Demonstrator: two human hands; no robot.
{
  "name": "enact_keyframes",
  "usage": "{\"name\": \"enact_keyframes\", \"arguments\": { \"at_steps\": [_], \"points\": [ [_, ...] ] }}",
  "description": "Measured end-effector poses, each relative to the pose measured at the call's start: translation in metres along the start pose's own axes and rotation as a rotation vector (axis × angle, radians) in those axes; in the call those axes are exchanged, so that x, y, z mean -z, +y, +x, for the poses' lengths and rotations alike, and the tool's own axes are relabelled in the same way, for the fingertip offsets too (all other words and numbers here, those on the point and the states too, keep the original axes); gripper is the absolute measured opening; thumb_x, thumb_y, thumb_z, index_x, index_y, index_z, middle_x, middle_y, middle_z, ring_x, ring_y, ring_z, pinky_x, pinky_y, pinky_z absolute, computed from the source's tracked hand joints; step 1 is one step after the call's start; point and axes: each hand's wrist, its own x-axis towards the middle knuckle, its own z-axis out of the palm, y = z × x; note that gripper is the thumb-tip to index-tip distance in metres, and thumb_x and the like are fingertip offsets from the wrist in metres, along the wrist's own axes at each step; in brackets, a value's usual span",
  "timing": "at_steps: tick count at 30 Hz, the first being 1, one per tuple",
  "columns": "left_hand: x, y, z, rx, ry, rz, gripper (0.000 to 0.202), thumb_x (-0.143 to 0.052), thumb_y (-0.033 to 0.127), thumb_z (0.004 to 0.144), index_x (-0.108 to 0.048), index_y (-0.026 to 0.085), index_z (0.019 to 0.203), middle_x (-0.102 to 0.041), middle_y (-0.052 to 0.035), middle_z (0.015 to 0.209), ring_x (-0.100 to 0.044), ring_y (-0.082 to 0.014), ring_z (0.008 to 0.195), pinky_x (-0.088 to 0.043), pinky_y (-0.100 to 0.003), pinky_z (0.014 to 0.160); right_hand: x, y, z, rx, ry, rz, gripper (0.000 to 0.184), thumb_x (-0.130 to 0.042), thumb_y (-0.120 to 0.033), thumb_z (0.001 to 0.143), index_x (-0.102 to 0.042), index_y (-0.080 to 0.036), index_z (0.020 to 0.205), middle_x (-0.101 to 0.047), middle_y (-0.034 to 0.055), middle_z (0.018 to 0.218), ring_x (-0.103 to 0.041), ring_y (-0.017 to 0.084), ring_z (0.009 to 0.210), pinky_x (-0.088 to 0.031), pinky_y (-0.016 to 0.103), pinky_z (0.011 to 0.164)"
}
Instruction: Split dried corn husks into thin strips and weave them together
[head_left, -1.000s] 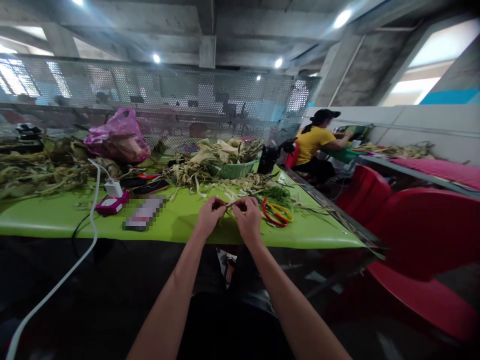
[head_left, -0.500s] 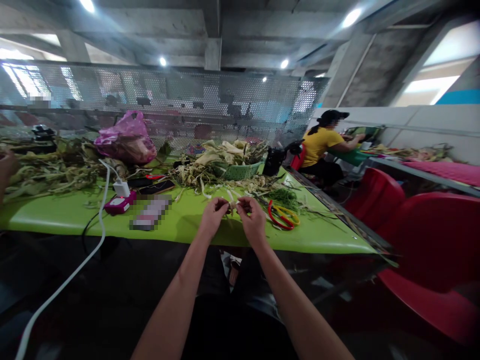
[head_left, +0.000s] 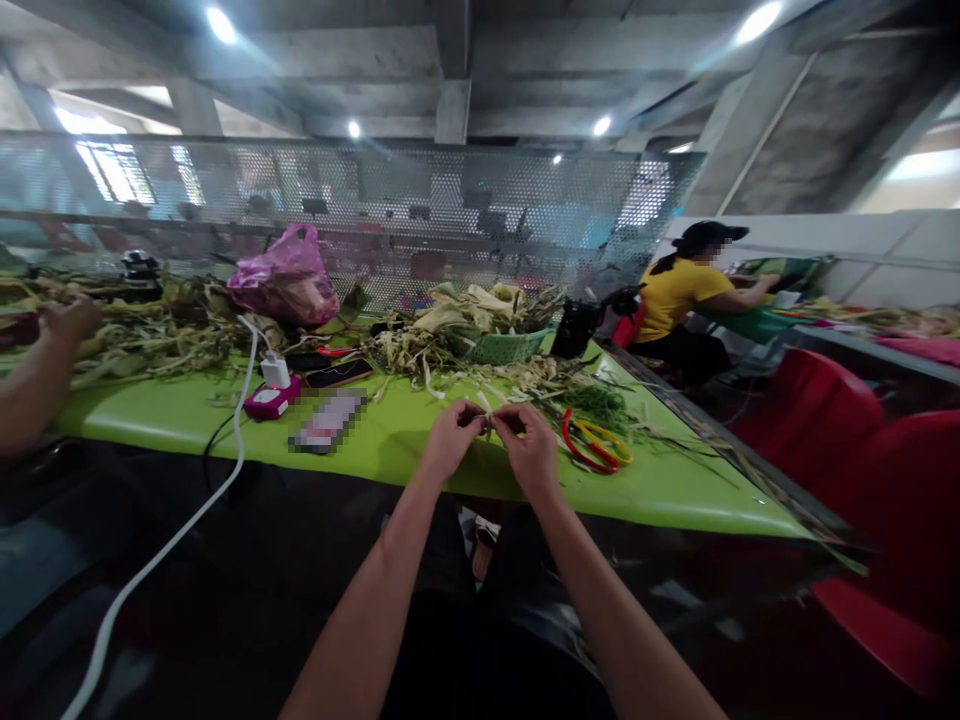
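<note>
My left hand (head_left: 452, 440) and my right hand (head_left: 529, 450) meet above the front of the green table (head_left: 352, 455). Between their pinched fingertips is a pale strip of dried husk (head_left: 487, 406), its upper end sticking up. Most of the strip is hidden by my fingers. Both hands are closed on it. To the right of my right hand lie the red and yellow looped handles (head_left: 600, 447) of a tool. Behind my hands, dried husks (head_left: 487, 305) are heaped in and around a green basket (head_left: 502, 345).
A pink plastic bag (head_left: 285, 280), a purple power adapter (head_left: 271, 398) with a white cable (head_left: 240, 440), and a phone (head_left: 339, 372) are at left. A co-worker's hand (head_left: 67, 320) reaches in from the left edge. Red chairs (head_left: 817, 410) and a person in yellow (head_left: 675, 295) are at right.
The view has turned slightly left, so things appear further right. My fingertips have drawn closer together on the strip. The co-worker's forearm at left has come further into view.
</note>
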Motion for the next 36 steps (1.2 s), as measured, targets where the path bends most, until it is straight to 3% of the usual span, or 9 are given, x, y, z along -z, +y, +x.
{"name": "enact_keyframes", "arguments": {
  "at_steps": [6, 11, 16, 27, 31, 36],
  "points": [
    [-0.0003, 0.0003, -0.0001, 0.043, 0.019, -0.115, 0.012, -0.061, 0.026, 0.073, -0.057, 0.015, 0.076, -0.060, -0.0008, 0.068, -0.056, -0.0116, 0.064, -0.044, -0.026, 0.066, -0.0009, 0.0011, -0.0008, -0.002, -0.016, 0.017, 0.011, -0.057, -0.028, 0.082, -0.062, -0.019, 0.084, -0.060, 0.0030, 0.079, -0.056, 0.017, 0.072, -0.046, 0.030, 0.067],
    [0.0002, 0.0051, -0.0015, 0.146, 0.060, -0.291, 0.020, -0.064, 0.031, 0.071, -0.055, 0.015, 0.080, -0.061, -0.0005, 0.069, -0.058, -0.0117, 0.062, -0.044, -0.026, 0.063, -0.0009, -0.0020, -0.0013, -0.007, 0.054, 0.055, 0.018, -0.056, -0.027, 0.082, -0.061, -0.019, 0.098, -0.057, 0.0042, 0.087, -0.057, 0.017, 0.076, -0.048, 0.031, 0.068],
    [0.0000, 0.0053, -0.0016, 0.153, 0.054, -0.344, 0.024, -0.067, 0.033, 0.069, -0.055, 0.015, 0.079, -0.061, 0.0000, 0.069, -0.059, -0.0108, 0.062, -0.045, -0.025, 0.065, 0.0005, -0.0038, -0.0006, 0.007, 0.038, 0.016, 0.016, -0.057, -0.030, 0.083, -0.063, -0.020, 0.093, -0.055, 0.0057, 0.092, -0.057, 0.018, 0.081, -0.049, 0.030, 0.067],
    [-0.0018, 0.0008, -0.0023, 0.077, 0.056, -0.232, 0.013, -0.065, 0.023, 0.069, -0.057, 0.015, 0.074, -0.061, 0.0001, 0.068, -0.058, -0.0124, 0.067, -0.048, -0.028, 0.071, -0.0019, 0.0027, -0.0003, -0.028, -0.053, 0.019, 0.022, -0.059, -0.030, 0.080, -0.064, -0.020, 0.099, -0.055, 0.0067, 0.097, -0.057, 0.018, 0.080, -0.050, 0.030, 0.067],
    [-0.0020, 0.0018, -0.0035, 0.054, 0.073, -0.100, 0.009, -0.063, 0.022, 0.071, -0.057, 0.015, 0.074, -0.060, 0.0001, 0.067, -0.057, -0.0125, 0.065, -0.046, -0.026, 0.066, -0.0031, 0.0046, 0.0008, -0.044, -0.062, -0.010, 0.016, -0.059, -0.028, 0.079, -0.063, -0.019, 0.092, -0.057, 0.0061, 0.093, -0.057, 0.017, 0.074, -0.050, 0.030, 0.065],
    [-0.0020, -0.0020, -0.0028, 0.049, 0.046, -0.086, 0.012, -0.063, 0.025, 0.073, -0.055, 0.016, 0.075, -0.059, 0.0003, 0.068, -0.057, -0.0125, 0.066, -0.045, -0.026, 0.066, -0.0033, 0.0027, -0.0001, -0.078, -0.028, -0.044, 0.012, -0.058, -0.027, 0.079, -0.060, -0.018, 0.086, -0.057, 0.0038, 0.086, -0.055, 0.014, 0.066, -0.047, 0.029, 0.063]
  ]
}}
